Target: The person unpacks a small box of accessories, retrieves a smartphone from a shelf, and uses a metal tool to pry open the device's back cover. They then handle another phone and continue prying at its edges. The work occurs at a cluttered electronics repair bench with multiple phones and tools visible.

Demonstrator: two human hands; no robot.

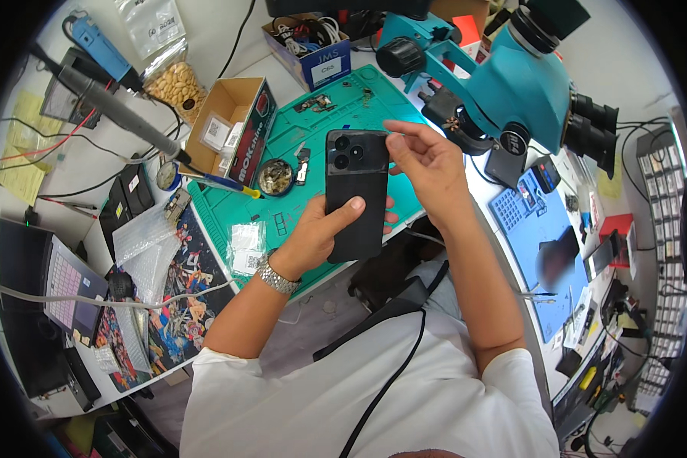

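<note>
My left hand (322, 233) grips a black smartphone (356, 191) from below, thumb across its back, camera lenses facing up. The phone is held above the near edge of a green work mat (237, 206). My right hand (427, 164) hovers just right of the phone's top corner, fingers curled and apart, holding nothing that I can see. A metal watch sits on my left wrist (277, 278).
A teal microscope (504, 84) stands at the back right. An open cardboard box (233, 126), a round tin (275, 177), small bags (246, 246), a soldering handle (114, 107), a blue mat (546, 252) and several cables lie around.
</note>
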